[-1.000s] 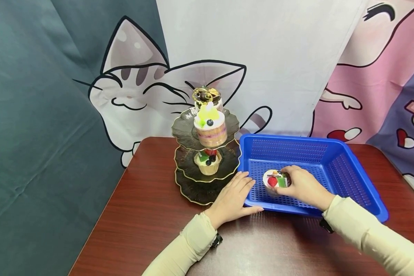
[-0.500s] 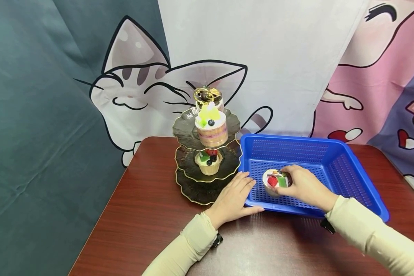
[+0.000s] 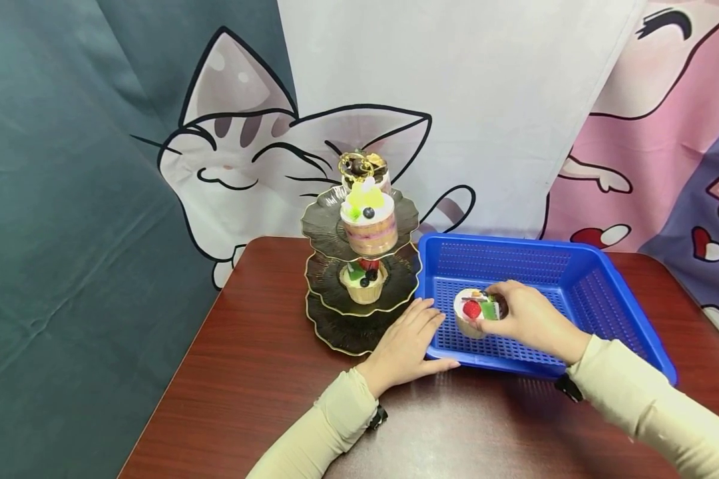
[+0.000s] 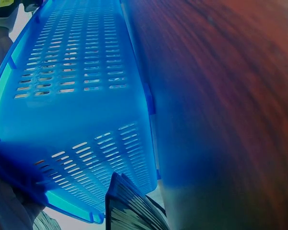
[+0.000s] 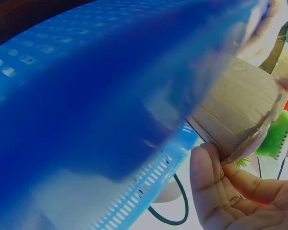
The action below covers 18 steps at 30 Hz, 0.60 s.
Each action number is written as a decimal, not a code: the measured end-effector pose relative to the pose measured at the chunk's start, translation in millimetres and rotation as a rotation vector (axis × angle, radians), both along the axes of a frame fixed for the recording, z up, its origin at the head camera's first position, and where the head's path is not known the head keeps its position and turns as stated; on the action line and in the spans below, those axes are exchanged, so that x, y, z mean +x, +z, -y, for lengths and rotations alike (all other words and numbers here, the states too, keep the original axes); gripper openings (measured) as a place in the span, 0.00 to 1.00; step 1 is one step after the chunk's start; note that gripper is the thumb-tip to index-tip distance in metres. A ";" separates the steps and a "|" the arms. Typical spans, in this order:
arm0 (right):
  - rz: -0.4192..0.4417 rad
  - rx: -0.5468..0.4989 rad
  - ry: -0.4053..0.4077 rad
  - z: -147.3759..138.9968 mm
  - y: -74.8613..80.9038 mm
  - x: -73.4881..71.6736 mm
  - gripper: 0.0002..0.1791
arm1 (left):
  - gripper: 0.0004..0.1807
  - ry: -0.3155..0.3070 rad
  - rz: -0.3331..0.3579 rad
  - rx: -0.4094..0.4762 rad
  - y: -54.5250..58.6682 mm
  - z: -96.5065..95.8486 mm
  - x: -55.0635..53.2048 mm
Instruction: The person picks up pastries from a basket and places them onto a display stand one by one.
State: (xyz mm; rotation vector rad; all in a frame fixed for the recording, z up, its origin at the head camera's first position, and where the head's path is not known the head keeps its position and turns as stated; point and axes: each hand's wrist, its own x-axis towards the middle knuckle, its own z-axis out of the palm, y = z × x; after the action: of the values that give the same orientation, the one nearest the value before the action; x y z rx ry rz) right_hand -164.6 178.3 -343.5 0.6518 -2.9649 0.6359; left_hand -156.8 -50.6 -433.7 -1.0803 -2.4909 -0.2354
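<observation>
In the head view my right hand (image 3: 528,318) reaches into the blue basket (image 3: 515,243) and pinches a cupcake (image 3: 469,326) between thumb and fingers. White topping, a red berry and a green piece decorate it. The right wrist view shows the pale, pleated cup of the cupcake (image 5: 237,108), with my right hand's fingers (image 5: 206,187) at its rim. My left hand (image 3: 401,346) rests on the basket's near left corner, its fingers stretched out and its thumb along the front rim. The left wrist view shows the basket's perforated side (image 4: 72,110).
Left of the basket stands a dark three-tier stand (image 3: 317,286) with gold scalloped edges. A layered cake cup (image 3: 369,233) and a chocolate-topped cake (image 3: 383,178) sit on its top tier, a fruit tart (image 3: 362,289) on the middle one. Everything stands on a reddish-brown table (image 3: 234,399).
My right hand and the cupcake have risen slightly, and more of the cupcake's side shows. The left hand has stayed on the basket's corner. The head view has shifted a little.
</observation>
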 end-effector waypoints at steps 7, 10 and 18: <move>-0.001 -0.018 -0.001 3.9 8.9 -3.2 0.32 | 0.42 0.001 0.002 -0.005 -0.8 0.3 -0.8; 0.007 -0.024 -0.002 6.4 12.1 -5.9 0.31 | 0.42 -0.003 -0.011 -0.004 -1.2 0.0 -1.2; -0.010 -0.039 0.005 14.3 18.7 -11.5 0.32 | 0.41 0.001 -0.023 -0.019 -1.0 -0.3 -0.8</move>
State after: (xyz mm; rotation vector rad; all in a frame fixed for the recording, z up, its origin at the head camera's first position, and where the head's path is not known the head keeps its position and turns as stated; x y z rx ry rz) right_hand -176.1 164.0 -324.8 0.6574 -2.9342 0.6867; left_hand -157.6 -50.3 -434.7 -1.0835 -2.4782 -0.1992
